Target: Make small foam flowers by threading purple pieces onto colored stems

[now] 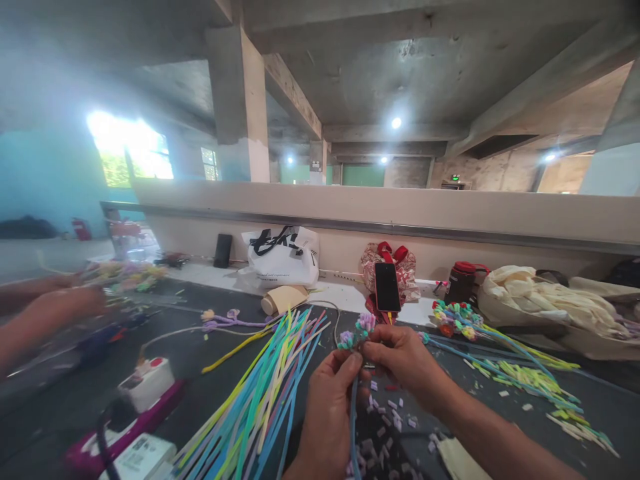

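In the head view my left hand (333, 393) pinches the stem of a pipe-cleaner flower sprig (366, 323) with purple blooms and teal bits. A blue stem hangs down below that hand. My right hand (407, 357) is closed at the sprig just under the upper bloom, its fingertips close to my left thumb. Exactly what lies between the right fingertips is hidden. Beneath both hands, small cut lilac pieces (383, 433) are scattered over the dark table. To the left lies a fanned bundle of coloured pipe cleaners (265, 387).
A phone (388, 287) leans upright behind my hands. Finished-looking colourful flowers (457, 319) and green cut pieces (520, 380) lie right. A white bag (283, 257) stands at the back. A power strip (125, 427) sits front left. Another person's blurred arm (50, 313) reaches in from the left.
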The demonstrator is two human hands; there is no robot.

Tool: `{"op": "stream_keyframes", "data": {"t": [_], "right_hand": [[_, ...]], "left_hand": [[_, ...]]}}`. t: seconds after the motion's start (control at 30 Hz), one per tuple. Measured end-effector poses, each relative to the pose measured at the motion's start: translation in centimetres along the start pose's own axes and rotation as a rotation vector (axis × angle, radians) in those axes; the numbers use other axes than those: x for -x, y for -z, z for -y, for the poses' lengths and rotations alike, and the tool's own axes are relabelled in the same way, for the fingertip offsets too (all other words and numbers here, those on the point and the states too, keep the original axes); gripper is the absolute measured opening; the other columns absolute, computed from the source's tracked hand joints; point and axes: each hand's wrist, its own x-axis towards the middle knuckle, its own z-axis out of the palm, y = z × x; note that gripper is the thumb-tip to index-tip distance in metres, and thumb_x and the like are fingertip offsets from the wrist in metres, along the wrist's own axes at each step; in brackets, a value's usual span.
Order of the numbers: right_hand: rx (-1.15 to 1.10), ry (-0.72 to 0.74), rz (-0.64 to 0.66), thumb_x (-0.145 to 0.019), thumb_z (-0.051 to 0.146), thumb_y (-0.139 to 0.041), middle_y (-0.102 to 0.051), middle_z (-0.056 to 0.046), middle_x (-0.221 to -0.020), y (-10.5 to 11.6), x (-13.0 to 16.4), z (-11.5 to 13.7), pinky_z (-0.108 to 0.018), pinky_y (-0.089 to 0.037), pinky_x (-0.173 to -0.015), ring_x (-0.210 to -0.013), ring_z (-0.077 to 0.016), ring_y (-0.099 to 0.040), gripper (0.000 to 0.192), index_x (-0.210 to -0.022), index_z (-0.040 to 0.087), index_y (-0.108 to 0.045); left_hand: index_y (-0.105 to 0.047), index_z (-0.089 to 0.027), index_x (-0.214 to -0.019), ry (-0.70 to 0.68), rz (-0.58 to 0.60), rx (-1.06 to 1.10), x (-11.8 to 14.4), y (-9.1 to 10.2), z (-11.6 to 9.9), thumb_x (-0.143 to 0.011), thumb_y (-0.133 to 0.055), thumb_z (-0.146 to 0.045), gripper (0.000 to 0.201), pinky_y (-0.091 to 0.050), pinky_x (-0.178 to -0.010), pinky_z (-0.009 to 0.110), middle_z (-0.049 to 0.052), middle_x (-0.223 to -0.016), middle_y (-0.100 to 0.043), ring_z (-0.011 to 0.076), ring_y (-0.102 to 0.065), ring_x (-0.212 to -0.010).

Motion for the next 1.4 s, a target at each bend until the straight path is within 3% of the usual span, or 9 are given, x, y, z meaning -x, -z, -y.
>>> {"op": "stream_keyframes", "data": {"t": [0.33, 0.8, 1.03, 1.4], "right_hand": [[0.047, 0.024, 0.011, -0.065, 0.025, -0.052, -0.046, 0.006, -0.046, 0.1, 0.2, 0.3, -0.014, -0.030, -0.034, -0.038, -0.0044, -0.038, 0.012, -0.057, 0.016, -0.052], [0.020, 0.070, -0.016, -0.066, 0.025, -0.053, -0.047, 0.006, -0.048, -0.2, 0.1, 0.2, -0.016, -0.028, -0.037, -0.042, -0.0057, -0.039, 0.010, -0.061, 0.016, -0.054], [0.028, 0.075, -0.022, -0.064, 0.021, -0.052, -0.049, 0.004, -0.049, -0.5, 0.2, 0.9, -0.019, -0.030, -0.045, -0.046, -0.0072, -0.040, 0.011, -0.056, 0.014, -0.055], [0.071, 0.155, -0.024, -0.063, 0.022, -0.054, -0.050, 0.003, -0.049, -1.3, -0.2, 0.3, -0.019, -0.030, -0.046, -0.048, -0.0080, -0.041, 0.013, -0.056, 0.012, -0.058]], "left_hand": [[-0.060, -0.013, -0.072, 0.065, 0.042, -0.019, 0.3, -0.4, -0.8, -0.058, -0.067, -0.027, 0.021, -0.035, -0.036, 0.014, -0.002, -0.057, -0.055, 0.0041, -0.046, -0.042], [-0.055, -0.014, -0.068, -0.019, 0.006, 0.006, 0.1, -0.3, -0.9, -0.059, -0.064, -0.023, 0.015, -0.039, -0.043, 0.016, -0.003, -0.053, -0.055, 0.0054, -0.048, -0.044], [-0.052, -0.015, -0.070, -0.083, 0.028, 0.021, -0.2, 0.2, -0.7, -0.063, -0.062, -0.026, 0.016, -0.023, -0.034, 0.012, -0.006, -0.048, -0.048, 0.0019, -0.037, -0.039], [-0.055, -0.014, -0.071, -0.118, -0.061, 0.028, -0.5, 0.4, -0.8, -0.058, -0.065, -0.025, 0.020, -0.025, -0.035, 0.012, -0.005, -0.056, -0.050, 0.0018, -0.038, -0.042]]}}
